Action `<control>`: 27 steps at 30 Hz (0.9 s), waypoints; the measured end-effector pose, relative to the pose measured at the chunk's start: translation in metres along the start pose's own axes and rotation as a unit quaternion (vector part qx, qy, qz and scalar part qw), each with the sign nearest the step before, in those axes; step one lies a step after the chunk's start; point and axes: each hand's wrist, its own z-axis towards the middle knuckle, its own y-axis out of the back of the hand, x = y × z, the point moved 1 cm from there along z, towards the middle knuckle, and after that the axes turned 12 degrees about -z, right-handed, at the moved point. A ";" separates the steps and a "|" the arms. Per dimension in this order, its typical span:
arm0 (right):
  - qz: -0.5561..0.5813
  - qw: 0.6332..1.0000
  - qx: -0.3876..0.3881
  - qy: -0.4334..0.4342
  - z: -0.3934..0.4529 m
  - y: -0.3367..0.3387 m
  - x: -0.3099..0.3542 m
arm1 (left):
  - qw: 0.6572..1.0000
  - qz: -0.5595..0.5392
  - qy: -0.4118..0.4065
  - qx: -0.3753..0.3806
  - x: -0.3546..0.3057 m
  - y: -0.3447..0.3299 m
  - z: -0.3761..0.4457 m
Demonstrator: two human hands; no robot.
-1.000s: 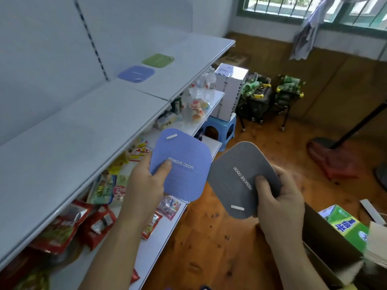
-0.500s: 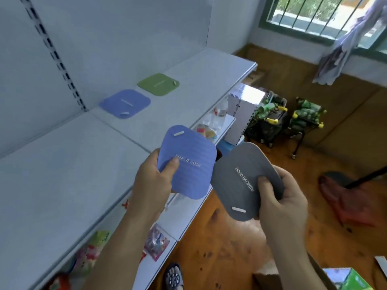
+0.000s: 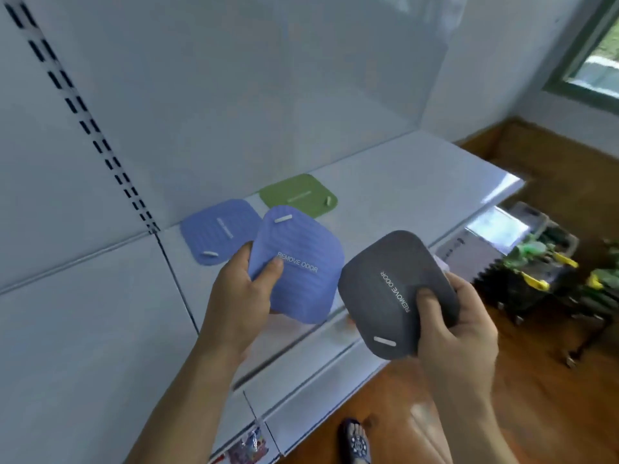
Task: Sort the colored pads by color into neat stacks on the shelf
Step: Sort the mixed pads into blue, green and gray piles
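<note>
The left hand (image 3: 239, 296) pinches a blue pad (image 3: 299, 262) by its lower left edge, thumb on top beside the white words "REMOVE ODOR". The right hand (image 3: 459, 324) grips a dark grey pad (image 3: 392, 286) printed with the same words, thumb pressed on its face. Both pads are held in the air above a white shelf (image 3: 402, 182). On the shelf behind them lies a second blue pad (image 3: 219, 229), flat, with a green pad (image 3: 298, 194) just beside it. Wooden floor (image 3: 536, 396) shows at right, with a sandalled foot (image 3: 356, 442) below.
</note>
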 end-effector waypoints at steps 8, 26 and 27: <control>-0.009 0.982 0.175 0.074 0.121 -0.040 0.003 | 0.976 -0.030 -0.026 -0.216 -0.007 -0.015 0.018; -0.022 0.966 0.245 0.075 0.176 -0.075 0.005 | 0.848 0.377 0.013 -0.373 -0.013 0.010 0.086; -0.024 0.967 0.244 0.075 0.177 -0.077 0.007 | 0.839 0.390 0.008 -0.379 -0.011 0.011 0.085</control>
